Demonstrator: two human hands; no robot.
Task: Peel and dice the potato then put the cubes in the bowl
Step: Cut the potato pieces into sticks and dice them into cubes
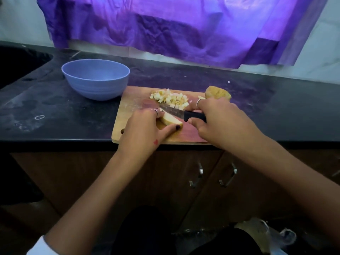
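Note:
A wooden cutting board (pixel 128 115) lies at the counter's front edge. On it my left hand (pixel 145 126) holds down a pale potato slice (pixel 170 120) between fingers and thumb. My right hand (pixel 219 122) grips the black handle of a knife (pixel 195 116); its blade points left and lies across the slice's far side. A pile of several potato cubes (pixel 173 99) sits at the board's far middle. An unpeeled potato piece (pixel 218 92) lies at the far right corner of the board. The empty blue bowl (pixel 95 79) stands left of the board.
The black counter (pixel 55 111) runs left to a dark sink (pixel 16 61). Purple cloth (pixel 184 24) hangs on the wall behind. Below the counter are wooden cabinet doors with metal handles (pixel 228 175).

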